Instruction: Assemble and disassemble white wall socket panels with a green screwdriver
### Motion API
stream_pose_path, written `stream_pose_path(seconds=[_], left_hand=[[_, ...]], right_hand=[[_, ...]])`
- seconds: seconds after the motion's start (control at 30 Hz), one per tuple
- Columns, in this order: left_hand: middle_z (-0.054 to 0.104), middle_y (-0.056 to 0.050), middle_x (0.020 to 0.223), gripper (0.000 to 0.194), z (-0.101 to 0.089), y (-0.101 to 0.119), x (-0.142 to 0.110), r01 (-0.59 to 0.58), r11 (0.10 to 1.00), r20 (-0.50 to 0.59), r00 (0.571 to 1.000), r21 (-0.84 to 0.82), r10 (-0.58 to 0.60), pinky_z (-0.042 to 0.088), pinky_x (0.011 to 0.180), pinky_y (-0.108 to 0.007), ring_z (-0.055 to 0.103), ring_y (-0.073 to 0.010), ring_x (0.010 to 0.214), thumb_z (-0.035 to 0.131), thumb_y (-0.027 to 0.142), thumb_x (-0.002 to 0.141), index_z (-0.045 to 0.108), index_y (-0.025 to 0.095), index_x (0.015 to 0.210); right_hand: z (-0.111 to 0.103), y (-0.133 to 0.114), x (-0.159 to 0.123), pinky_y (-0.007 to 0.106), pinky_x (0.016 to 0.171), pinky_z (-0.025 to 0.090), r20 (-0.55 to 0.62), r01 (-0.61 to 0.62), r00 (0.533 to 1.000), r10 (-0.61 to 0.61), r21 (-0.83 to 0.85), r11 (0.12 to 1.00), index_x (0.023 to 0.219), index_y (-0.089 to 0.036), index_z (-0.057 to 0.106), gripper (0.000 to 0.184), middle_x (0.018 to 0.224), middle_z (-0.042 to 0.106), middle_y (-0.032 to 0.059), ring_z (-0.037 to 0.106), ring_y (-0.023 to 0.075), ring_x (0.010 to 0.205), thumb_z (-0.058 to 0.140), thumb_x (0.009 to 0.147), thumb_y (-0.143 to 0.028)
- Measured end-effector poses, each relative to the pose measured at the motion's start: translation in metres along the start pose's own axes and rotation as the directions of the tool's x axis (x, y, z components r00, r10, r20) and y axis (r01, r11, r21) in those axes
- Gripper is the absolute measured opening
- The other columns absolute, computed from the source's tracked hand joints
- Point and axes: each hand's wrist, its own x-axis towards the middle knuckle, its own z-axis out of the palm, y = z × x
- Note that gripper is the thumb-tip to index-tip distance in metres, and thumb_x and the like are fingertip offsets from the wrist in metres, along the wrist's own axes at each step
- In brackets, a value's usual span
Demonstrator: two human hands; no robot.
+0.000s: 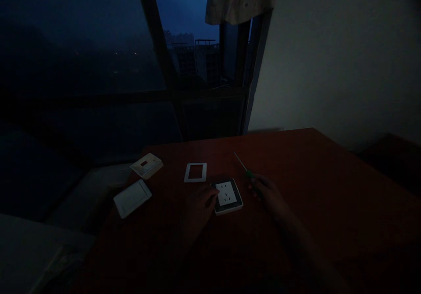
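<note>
Right fingers: closed round the green handle of a screwdriver (pixel 241 163); I see the right hand (pixel 269 193) clamped on it, just right of the socket.
Left fingers: thumb and fingertips of the left hand (pixel 200 200) at the left edge of the socket (pixel 227 193); in this gloom I cannot tell whether they pinch it or only rest there.
Screwdriver: held above the table, long axis slanting from the handle, near and right, to the tip, far and left; I read the tip as aimed towards the window, past the socket, touching nothing.
Socket: between the two hands, near the table's middle; nearly square, white face up within a dark surround, pale base below; the pair of straight slots lies on the far side, the slanted pair on the near side; its far end leans slightly left.
Frame: a white open frame (pixel 186 173) beyond the left hand, lying flat.
Left side: a white plate (pixel 133 198), its long axis running from near left to far right; just beyond it, a pale box (pixel 148 166) with a small opening.
Table: reddish brown top (pixel 296 162), very dim.
Beyond: dark window (pixel 121 96), hanging curtain (pixel 242 0), pale wall (pixel 329 61).
</note>
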Motion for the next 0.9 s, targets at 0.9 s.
stream_pose_path(seconds=[0.9], left_hand=[[0.065,-0.002,0.095,0.018,0.001,-0.012,0.000,0.037,0.988,0.013,0.999,-0.148,-0.036,0.052,0.080,-0.030,0.063,-0.0170,0.089,0.056,0.018,0.085,0.072,0.024,0.090]], right_hand=[[-0.001,0.002,0.000,0.021,0.047,0.035,0.011,-0.016,1.000,0.016,-0.022,1.000,0.100,-0.019,0.063,0.040,0.078,0.061,0.0010,0.050,0.0107,0.056,0.063,0.076,-0.050]])
